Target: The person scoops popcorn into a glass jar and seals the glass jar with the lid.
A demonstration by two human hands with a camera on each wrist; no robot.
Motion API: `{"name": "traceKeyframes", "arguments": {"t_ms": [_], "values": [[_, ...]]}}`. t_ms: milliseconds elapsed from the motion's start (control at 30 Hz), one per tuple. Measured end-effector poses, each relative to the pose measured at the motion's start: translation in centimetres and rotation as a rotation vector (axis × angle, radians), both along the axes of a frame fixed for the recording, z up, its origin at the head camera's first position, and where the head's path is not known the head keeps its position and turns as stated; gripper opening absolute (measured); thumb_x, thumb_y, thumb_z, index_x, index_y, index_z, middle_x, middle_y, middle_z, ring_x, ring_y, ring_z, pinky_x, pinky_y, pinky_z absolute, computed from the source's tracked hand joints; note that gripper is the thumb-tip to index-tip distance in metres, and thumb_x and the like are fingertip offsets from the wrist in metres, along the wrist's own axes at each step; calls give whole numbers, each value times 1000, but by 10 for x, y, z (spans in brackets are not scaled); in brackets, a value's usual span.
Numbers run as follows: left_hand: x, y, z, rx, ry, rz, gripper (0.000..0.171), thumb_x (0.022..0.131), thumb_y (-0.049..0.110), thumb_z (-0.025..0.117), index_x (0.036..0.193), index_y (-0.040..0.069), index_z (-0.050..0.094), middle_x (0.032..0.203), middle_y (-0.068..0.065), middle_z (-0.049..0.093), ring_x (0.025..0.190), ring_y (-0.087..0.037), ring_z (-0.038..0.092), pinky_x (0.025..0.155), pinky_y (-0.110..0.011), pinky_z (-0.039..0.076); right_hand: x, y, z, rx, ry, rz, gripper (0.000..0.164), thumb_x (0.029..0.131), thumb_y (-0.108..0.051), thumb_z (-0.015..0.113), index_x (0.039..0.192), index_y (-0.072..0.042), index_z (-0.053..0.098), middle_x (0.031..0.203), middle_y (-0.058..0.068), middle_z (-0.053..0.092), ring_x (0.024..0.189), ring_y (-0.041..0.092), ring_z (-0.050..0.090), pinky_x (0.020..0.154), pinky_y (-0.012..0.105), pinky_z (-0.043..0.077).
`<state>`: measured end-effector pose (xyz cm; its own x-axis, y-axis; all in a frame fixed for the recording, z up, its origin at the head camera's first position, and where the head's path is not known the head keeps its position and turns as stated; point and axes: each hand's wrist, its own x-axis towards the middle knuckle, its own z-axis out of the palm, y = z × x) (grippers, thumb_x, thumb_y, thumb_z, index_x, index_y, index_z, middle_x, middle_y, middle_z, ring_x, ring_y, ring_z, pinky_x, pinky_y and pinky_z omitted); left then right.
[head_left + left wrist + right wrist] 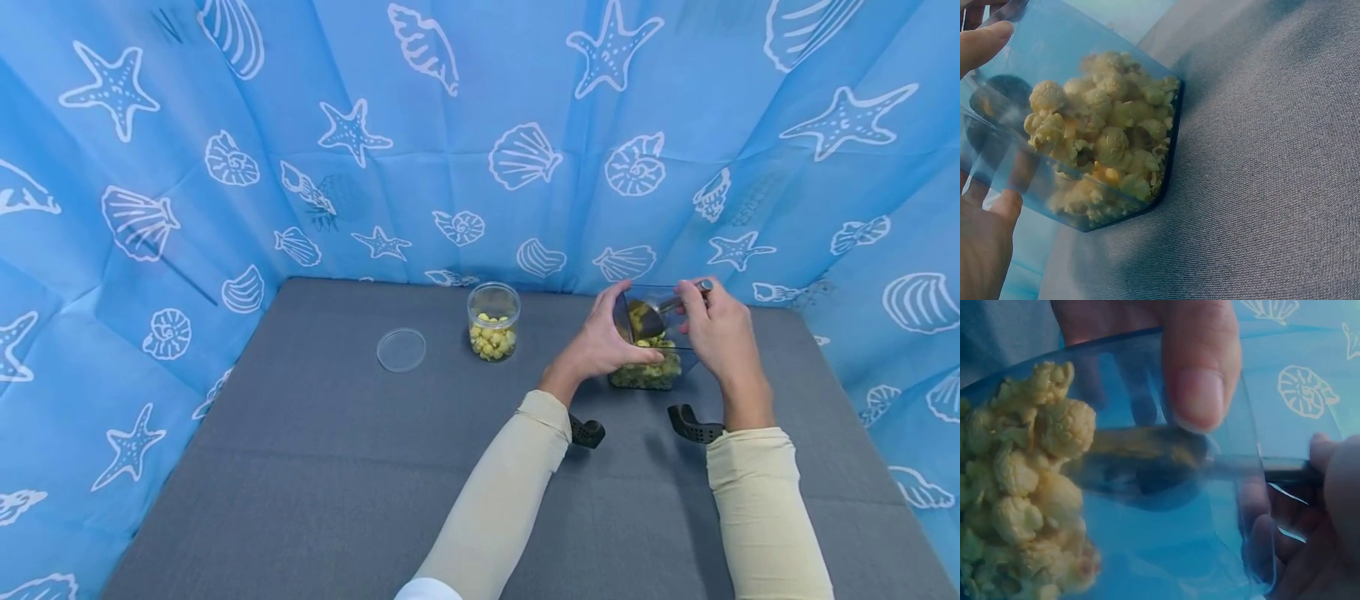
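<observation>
A clear square tub (688,360) partly filled with yellowish popcorn (1110,125) stands tilted at the back right. My left hand (600,340) grips it from the left, thumb across the near wall and fingers on the far side. In my right hand (718,333) is a metal scoop (1147,465), held by its handle. The scoop's bowl is inside the tub, close to the popcorn, as the right wrist view shows through the clear wall. To the left stands a round clear jar (493,305), about half full of popcorn, its top uncovered.
A round clear lid (401,350) lies flat left of the jar. Grey cloth (360,492) covers the table. A blue curtain (450,125) with shells and starfish hangs right behind its back edge. Black brackets (587,432) stick out from both wrists.
</observation>
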<state>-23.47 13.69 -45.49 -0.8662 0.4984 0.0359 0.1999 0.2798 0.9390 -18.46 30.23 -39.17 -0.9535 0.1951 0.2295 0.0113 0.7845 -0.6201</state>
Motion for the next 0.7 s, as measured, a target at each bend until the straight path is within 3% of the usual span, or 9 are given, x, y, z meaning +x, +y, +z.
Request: {"name": "traceKeyframes", "arguments": {"t_ms": [100,333,700], "values": [[0,1,0,2,6,2,113,78,31,90,162,38,14,169,4,17,152,-19,32,118,-42,40,0,4,2,10,-45,74,62,110,-51,23,129,-1,56,110,25,67,80,31,67,66,35,47],[1,1,0,-5,12,1,115,77,32,91,163,36,14,169,5,17,153,-19,30,119,-43,40,0,11,8,-25,-120,137,66,110,-52,17,127,-1,54,103,22,63,71,10,59,71,34,45],[0,2,-1,13,-11,5,114,78,33,90,162,40,13,170,5,15,156,-27,28,117,-45,42,0,13,6,-93,-131,-37,69,107,-59,26,115,-3,65,74,2,63,60,12,57,56,33,44]]}}
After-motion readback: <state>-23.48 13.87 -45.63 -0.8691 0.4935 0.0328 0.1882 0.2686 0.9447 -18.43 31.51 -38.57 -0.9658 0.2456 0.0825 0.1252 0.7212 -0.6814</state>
